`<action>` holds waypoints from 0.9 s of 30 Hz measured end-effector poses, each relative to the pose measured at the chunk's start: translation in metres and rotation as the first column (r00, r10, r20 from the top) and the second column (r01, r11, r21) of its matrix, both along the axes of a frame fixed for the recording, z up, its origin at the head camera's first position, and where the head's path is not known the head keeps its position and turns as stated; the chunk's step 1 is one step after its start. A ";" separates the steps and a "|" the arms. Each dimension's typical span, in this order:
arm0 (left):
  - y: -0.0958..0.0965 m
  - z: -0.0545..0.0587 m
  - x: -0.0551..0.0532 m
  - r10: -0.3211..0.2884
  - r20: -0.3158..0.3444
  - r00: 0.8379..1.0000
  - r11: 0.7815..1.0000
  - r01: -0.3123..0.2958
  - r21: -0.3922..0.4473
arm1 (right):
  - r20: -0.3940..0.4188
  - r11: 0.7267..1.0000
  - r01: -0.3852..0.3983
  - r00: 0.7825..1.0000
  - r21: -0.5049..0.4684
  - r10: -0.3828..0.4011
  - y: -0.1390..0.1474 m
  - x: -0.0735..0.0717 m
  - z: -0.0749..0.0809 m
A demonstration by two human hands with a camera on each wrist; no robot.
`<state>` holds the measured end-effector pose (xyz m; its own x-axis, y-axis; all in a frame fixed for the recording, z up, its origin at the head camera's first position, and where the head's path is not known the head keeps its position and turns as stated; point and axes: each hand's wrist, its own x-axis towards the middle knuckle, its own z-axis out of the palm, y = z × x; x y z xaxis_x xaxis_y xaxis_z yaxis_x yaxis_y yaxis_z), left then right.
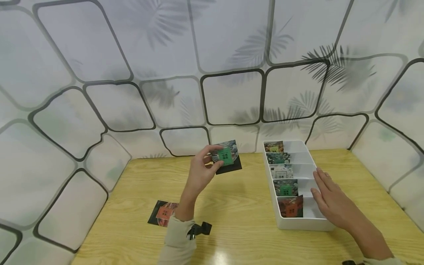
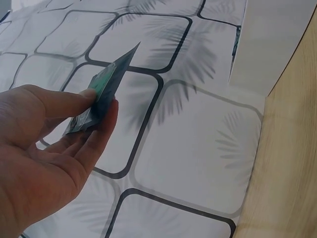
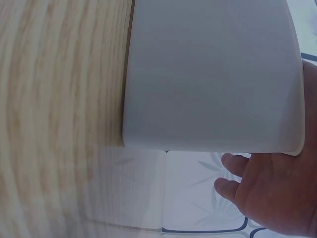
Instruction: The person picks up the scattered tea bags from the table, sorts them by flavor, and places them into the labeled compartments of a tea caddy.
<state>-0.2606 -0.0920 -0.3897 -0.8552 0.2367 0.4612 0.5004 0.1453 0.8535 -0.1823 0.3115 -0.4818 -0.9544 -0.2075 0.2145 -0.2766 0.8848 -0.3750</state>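
Observation:
My left hand (image 1: 201, 172) pinches a flat square packet (image 1: 226, 156) with a green label, held up over the table left of the box. In the left wrist view the thumb presses the label side of the packet (image 2: 110, 85), with fingers behind it. A white divided box (image 1: 304, 224) stands on the right of the table. Its compartments hold upright packets, among them a green-labelled packet (image 1: 285, 188) and a red-labelled packet (image 1: 291, 208) at the front. Along the box's right rim rests my right hand (image 1: 334, 202), fingers extended; the right wrist view shows this hand (image 3: 277, 193) beside the box wall.
Another red-labelled packet (image 1: 162, 212) lies flat on the wooden table (image 1: 245, 213) at left, partly behind the left forearm. A dark strap (image 1: 202, 229) sticks out at the left sleeve. Behind and beside the table hangs a patterned backdrop (image 1: 232, 97).

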 end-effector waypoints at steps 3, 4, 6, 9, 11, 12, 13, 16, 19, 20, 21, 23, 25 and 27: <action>0.004 -0.001 0.001 -0.003 -0.005 1.000 1.000 0.003 -0.002 | 0.010 1.000 0.004 1.000 0.003 -0.004 -0.001 0.000 0.001; 0.006 -0.001 0.002 -0.005 -0.004 1.000 1.000 0.005 -0.004 | 0.014 1.000 0.005 1.000 0.005 -0.005 -0.001 -0.001 0.001; 0.009 -0.002 0.003 -0.008 -0.001 1.000 1.000 0.008 -0.006 | 0.020 1.000 0.006 1.000 0.008 -0.006 -0.001 -0.001 0.001; 0.015 -0.004 0.004 -0.017 0.003 1.000 1.000 0.018 -0.014 | 0.017 1.000 0.004 1.000 0.013 -0.004 0.000 -0.002 0.001; 0.020 -0.005 0.005 -0.027 0.006 1.000 0.999 0.027 -0.020 | 0.011 1.000 0.004 1.000 0.019 -0.005 0.000 -0.002 0.001; 0.022 -0.006 0.006 -0.032 0.006 0.999 0.999 0.032 -0.024 | 0.010 1.000 0.004 1.000 0.023 -0.004 0.000 -0.002 0.001; 0.025 -0.007 0.006 -0.039 0.005 0.999 0.999 0.039 -0.027 | 0.010 1.000 0.005 1.000 0.026 -0.005 0.000 -0.002 0.001; 0.033 -0.011 0.007 -0.059 0.005 0.998 0.998 0.059 -0.029 | 0.021 0.999 0.008 1.000 0.035 -0.009 0.000 -0.001 0.001; 0.040 -0.015 0.007 -0.072 0.009 0.997 0.997 0.072 -0.038 | 0.025 0.999 0.012 1.000 0.042 -0.013 0.000 -0.001 0.000; 0.042 -0.017 0.007 -0.074 0.009 0.997 0.996 0.074 -0.041 | 0.023 0.999 0.013 1.000 0.044 -0.014 0.000 -0.001 0.000; 0.045 -0.018 0.007 -0.075 0.009 0.997 0.996 0.076 -0.040 | 0.025 0.999 0.014 1.000 0.046 -0.015 0.000 -0.001 0.000; 0.049 -0.021 0.007 -0.076 0.010 0.997 0.996 0.076 -0.037 | 0.017 0.999 0.016 1.000 0.049 -0.017 0.000 -0.001 0.000; 0.053 -0.023 0.007 -0.079 0.010 0.997 0.996 0.079 -0.032 | 0.019 0.998 0.018 1.000 0.053 -0.019 0.001 -0.002 0.000; 0.057 -0.024 0.007 -0.076 0.009 0.997 0.997 0.076 -0.033 | 0.019 0.998 0.020 1.000 0.054 -0.021 0.001 -0.002 0.000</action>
<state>-0.2541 -0.0353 -0.4139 -0.8375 0.3165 0.4454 0.5047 0.1353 0.8527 -0.1843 0.3122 -0.4818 -0.9624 -0.1988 0.1849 -0.2516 0.9091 -0.3320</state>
